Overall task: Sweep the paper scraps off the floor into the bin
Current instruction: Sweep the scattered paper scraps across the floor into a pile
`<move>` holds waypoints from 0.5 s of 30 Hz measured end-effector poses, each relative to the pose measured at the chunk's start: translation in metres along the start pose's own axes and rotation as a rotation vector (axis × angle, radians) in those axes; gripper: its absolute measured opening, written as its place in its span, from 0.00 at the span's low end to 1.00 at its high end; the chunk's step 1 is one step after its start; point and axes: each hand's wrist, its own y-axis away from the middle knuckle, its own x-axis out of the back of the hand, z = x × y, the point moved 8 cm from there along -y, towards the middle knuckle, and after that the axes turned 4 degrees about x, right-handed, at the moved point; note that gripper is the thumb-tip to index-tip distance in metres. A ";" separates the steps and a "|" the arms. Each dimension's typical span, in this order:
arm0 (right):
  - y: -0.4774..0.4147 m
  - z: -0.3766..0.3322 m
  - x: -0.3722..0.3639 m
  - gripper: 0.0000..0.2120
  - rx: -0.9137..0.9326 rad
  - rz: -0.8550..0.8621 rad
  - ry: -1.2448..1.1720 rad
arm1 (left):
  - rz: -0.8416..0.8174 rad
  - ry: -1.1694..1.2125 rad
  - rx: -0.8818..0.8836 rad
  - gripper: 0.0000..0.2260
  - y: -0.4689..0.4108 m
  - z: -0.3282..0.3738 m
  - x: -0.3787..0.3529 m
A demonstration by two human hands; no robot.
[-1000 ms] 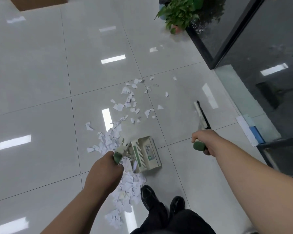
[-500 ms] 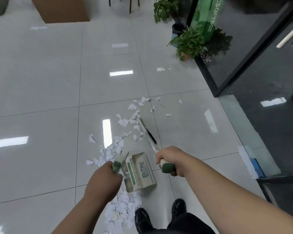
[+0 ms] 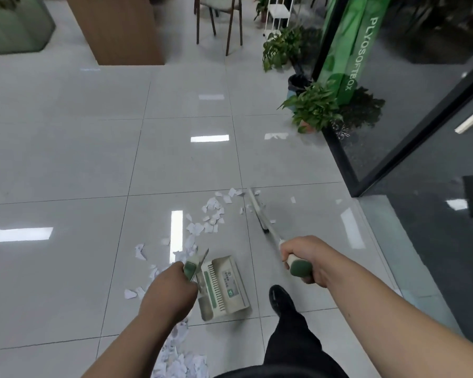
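Observation:
White paper scraps (image 3: 211, 214) lie scattered on the grey tiled floor, with more piled near my legs (image 3: 179, 361). My left hand (image 3: 170, 293) grips the green-tipped handle of a cream dustpan (image 3: 224, 287) that rests on the floor. My right hand (image 3: 303, 257) grips the green end of a broom handle. The broom (image 3: 258, 210) has its head on the floor at the right edge of the scraps. No bin is clearly identifiable.
Potted plants (image 3: 313, 107) stand against a dark glass wall (image 3: 410, 126) on the right. A wooden cabinet (image 3: 120, 28) and a chair (image 3: 220, 12) are at the far end. My black shoe (image 3: 280, 297) is right of the dustpan.
The broom swung left toward the dustpan, then back out to the right edge of the scraps. My view tilted up, showing more of the room. The dustpan stays on the floor.

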 end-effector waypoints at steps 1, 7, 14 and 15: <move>-0.018 -0.006 0.020 0.15 0.013 0.019 0.022 | 0.003 -0.015 0.012 0.03 -0.008 0.014 -0.004; -0.117 -0.037 0.143 0.21 -0.004 0.056 0.138 | 0.011 -0.048 0.129 0.07 -0.040 0.096 -0.023; -0.200 -0.074 0.198 0.15 0.000 -0.017 0.258 | 0.041 -0.049 0.265 0.06 -0.056 0.148 -0.038; -0.203 -0.077 0.193 0.12 -0.001 -0.045 0.289 | 0.047 -0.042 0.288 0.06 -0.055 0.149 -0.040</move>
